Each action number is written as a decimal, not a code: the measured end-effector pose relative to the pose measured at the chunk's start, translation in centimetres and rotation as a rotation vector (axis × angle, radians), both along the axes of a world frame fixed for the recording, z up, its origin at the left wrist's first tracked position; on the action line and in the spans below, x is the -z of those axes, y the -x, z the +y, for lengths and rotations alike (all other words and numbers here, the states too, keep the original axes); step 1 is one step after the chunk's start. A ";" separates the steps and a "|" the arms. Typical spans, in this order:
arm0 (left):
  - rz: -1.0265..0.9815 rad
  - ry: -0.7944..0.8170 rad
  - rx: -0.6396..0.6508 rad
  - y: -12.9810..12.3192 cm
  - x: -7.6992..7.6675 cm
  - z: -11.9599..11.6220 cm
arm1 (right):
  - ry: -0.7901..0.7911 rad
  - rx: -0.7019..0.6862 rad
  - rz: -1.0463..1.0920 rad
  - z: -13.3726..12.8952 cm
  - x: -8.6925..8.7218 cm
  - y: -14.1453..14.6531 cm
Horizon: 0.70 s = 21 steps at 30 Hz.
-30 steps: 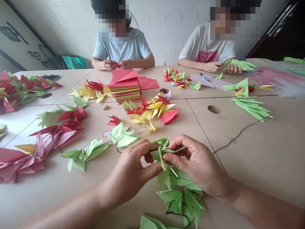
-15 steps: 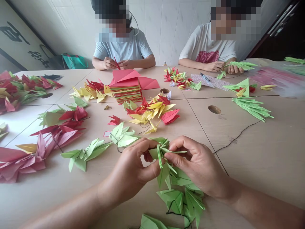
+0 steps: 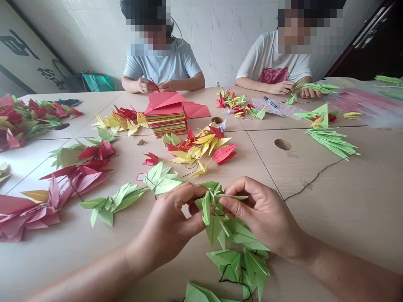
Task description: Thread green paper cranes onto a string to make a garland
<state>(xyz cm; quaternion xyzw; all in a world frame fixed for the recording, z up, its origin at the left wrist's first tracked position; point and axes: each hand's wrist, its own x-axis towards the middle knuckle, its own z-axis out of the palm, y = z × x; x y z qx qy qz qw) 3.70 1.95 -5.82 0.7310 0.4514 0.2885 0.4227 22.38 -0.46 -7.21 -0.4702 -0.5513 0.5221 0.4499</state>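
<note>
Folded green paper point(image 3: 210, 201) between left hand point(image 3: 176, 222) and right hand point(image 3: 261, 214), thumbs and fingers of both pinching it above desk point(image 3: 346, 201). More green folded pieces point(image 3: 236, 264) just below hands, black thread point(image 3: 234, 282) among them. Beyond fingertips, red and yellow folded papers point(image 3: 201, 144), then stack of colored paper point(image 3: 166, 119). Across desk, person in light-blue shirt point(image 3: 163, 63) holds red paper point(image 3: 155, 84); person in white shirt point(image 3: 273, 63) holds green.
</note>
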 end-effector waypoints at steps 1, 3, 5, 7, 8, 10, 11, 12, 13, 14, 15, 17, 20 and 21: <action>-0.018 0.019 -0.002 0.0 0.1 0.0 | -0.002 0.000 0.001 0.0 0.0 0.0; -0.063 0.066 0.003 0.1 0.2 0.1 | -0.004 0.003 -0.004 -0.1 -0.1 -0.2; -0.125 0.134 0.025 0.1 0.2 0.1 | 0.002 0.001 -0.005 -0.1 -0.2 -0.2; -0.208 0.218 0.051 0.1 0.2 0.1 | 0.018 -0.021 0.000 -0.1 -0.3 -0.3; -0.250 0.260 0.058 0.1 0.2 0.1 | 0.027 -0.037 0.005 -0.1 -0.3 -0.2; -0.332 0.330 0.073 0.1 0.1 0.1 | 0.038 -0.065 0.011 0.0 -0.4 -0.2; -0.370 0.357 0.084 0.0 0.0 0.1 | 0.040 -0.074 0.009 0.0 -0.5 -0.2; -0.402 0.377 0.096 0.0 0.0 0.1 | 0.036 -0.078 0.000 0.0 -0.6 -0.2; -0.423 0.389 0.108 0.0 0.0 0.1 | 0.029 -0.076 -0.017 0.0 -0.6 -0.2; -0.431 0.395 0.118 -0.1 0.0 0.1 | 0.015 -0.070 -0.043 0.0 -0.7 -0.2; -0.425 0.388 0.117 -0.1 0.0 0.1 | -0.004 -0.060 -0.070 0.0 -0.7 -0.2; -0.372 0.348 0.091 -0.1 0.0 0.1 | -0.049 -0.041 -0.124 0.0 -0.7 -0.2; -0.280 0.271 0.031 -0.1 0.2 -0.2 | -0.082 -0.035 -0.177 -0.1 -0.8 -0.1; -0.255 0.249 0.014 -0.2 0.2 -0.3 | -0.084 -0.034 -0.190 -0.2 -0.8 -0.1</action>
